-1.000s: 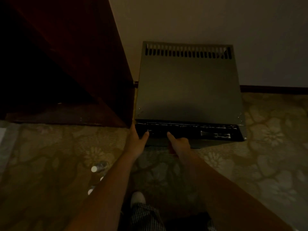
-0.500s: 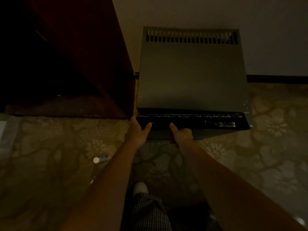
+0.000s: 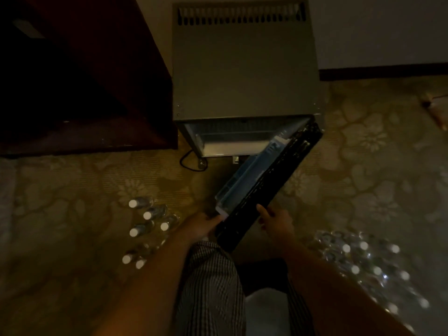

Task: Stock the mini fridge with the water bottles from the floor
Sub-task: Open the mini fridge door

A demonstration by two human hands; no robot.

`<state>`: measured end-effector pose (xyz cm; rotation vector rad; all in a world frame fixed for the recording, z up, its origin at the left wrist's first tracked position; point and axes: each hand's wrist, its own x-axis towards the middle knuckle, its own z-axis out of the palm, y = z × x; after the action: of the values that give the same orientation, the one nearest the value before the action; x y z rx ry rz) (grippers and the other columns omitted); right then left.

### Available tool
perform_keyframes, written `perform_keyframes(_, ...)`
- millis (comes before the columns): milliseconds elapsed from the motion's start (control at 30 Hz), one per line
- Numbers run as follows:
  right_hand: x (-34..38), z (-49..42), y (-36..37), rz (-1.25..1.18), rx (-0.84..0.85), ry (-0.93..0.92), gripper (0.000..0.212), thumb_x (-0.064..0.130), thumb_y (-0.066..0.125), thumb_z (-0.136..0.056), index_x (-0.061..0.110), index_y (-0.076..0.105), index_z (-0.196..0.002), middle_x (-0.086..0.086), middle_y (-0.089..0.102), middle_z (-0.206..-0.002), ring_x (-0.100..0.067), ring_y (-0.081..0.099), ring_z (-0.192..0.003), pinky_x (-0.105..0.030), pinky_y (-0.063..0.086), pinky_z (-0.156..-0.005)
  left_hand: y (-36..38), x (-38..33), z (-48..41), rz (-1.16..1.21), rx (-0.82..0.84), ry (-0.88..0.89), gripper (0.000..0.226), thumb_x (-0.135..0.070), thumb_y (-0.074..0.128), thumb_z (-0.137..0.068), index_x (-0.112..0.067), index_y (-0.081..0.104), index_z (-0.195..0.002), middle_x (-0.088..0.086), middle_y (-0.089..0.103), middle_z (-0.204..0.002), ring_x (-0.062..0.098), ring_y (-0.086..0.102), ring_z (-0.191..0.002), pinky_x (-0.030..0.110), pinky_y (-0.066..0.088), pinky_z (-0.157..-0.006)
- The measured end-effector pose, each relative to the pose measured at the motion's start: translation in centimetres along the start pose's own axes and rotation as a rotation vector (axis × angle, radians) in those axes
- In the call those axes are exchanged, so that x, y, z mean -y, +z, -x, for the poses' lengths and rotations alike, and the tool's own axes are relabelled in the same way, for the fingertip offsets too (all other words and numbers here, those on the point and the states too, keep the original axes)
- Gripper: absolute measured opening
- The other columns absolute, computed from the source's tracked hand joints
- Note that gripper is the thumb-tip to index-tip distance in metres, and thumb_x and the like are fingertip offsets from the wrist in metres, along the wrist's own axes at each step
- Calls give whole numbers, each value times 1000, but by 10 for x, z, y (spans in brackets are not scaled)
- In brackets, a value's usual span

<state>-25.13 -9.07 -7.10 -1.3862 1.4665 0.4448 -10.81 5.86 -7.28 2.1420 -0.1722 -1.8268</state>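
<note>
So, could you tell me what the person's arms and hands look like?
The left arm and right arm are bare, no sleeves in view. The left hand and right hand wear no gloves; no watch or ring shows in this dim light.

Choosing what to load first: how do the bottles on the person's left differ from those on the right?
The loose bottles stand separately, unwrapped, on the left; the wrapped pack on the right is bundled under shiny plastic film. The loose bottles show six caps; the wrapped pack shows more. Both have white caps and sit on the carpet.
</note>
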Motion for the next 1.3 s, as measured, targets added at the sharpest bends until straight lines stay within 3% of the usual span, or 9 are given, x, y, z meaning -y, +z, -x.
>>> perform_keyframes(167, -54, -1, -49, 215, 2, -67, 40, 55, 49, -87, 21, 69, -93, -5, 69, -88, -24, 66, -86, -39, 54, -80, 71, -40, -4, -117, -207, 291, 47, -41, 56, -87, -15, 48, -125, 7, 56, -128, 25, 55, -115, 39, 46, -98)
perform_keyframes(300, -91, -8, -96, 264, -15, -88, 36, 51, 49, -89, 24, 69, -103, -4, 71, -98, -23, 66, -92, -39, 53, -83, 128, -94, -1, -474, -311, 599, 58, -45, 45, -91, -34, 24, -143, -2, 22, -154, 20, 21, -141, 37, 24, -113)
perform_keyframes(400, -117, -16, -128, 252, -85, -104, 37, 50, 50, -89, 21, 70, -101, -6, 71, -97, -25, 67, -90, -41, 55, -81, 163, -131, -1, -837, -296, 697, 59, -51, 35, -93, -38, 13, -146, -5, -6, -158, 19, -8, -146, 42, 8, -117)
perform_keyframes(467, -129, -21, -149, 251, -117, -105, 38, 49, 49, -89, 19, 70, -101, -7, 71, -95, -25, 67, -88, -38, 54, -78, 182, -147, -3, -1031, -260, 706, 58, -51, 31, -94, -35, 12, -147, -3, -9, -158, 20, -14, -145, 45, 2, -117)
perform_keyframes(667, -151, -50, -216, 241, -233, -57, 43, 48, 47, -92, 11, 69, -98, -8, 65, -79, -21, 61, -71, -27, 45, -59, 229, -193, -11, -1036, -231, 652, 58, -51, 26, -95, -33, 8, -147, -4, -3, -159, 19, -10, -146, 48, -7, -116)
perform_keyframes(900, -139, -70, -255, 210, -491, -127, 34, 33, 41, -97, 10, 65, -94, -14, 53, -107, -28, 56, -88, -37, 47, -81, 251, -243, -20, -1084, -285, 674, 53, -46, 23, -97, -29, 15, -147, -6, 8, -158, 21, 11, -144, 45, 12, -115)
perform_keyframes(1033, -128, -75, -266, 259, -570, -136, 33, 33, 41, -96, 11, 66, -92, -14, 60, -107, -30, 56, -96, -37, 44, -81, 238, -254, -25, -911, -219, 778, 48, -39, 32, -97, -26, 30, -144, -3, 33, -151, 21, 28, -136, 38, 21, -111)
perform_keyframes(1133, -104, -72, -262, 339, -620, -274, 31, 29, 42, -97, 11, 63, -111, -11, 57, -115, -28, 48, -111, -35, 38, -90, 214, -248, -26, -737, -221, 846, 41, -33, 38, -97, -22, 44, -136, 4, 51, -136, 21, 41, -127, 36, 32, -104)
perform_keyframes(1300, -36, -78, -215, 312, -492, -642, 28, 26, 45, -96, 10, 60, -113, -9, 59, -106, -20, 55, -91, -27, 39, -72, 149, -228, -44, -567, -184, 662, 32, -33, 37, -97, -21, 57, -119, 10, 62, -116, 22, 58, -105, 37, 47, -91)
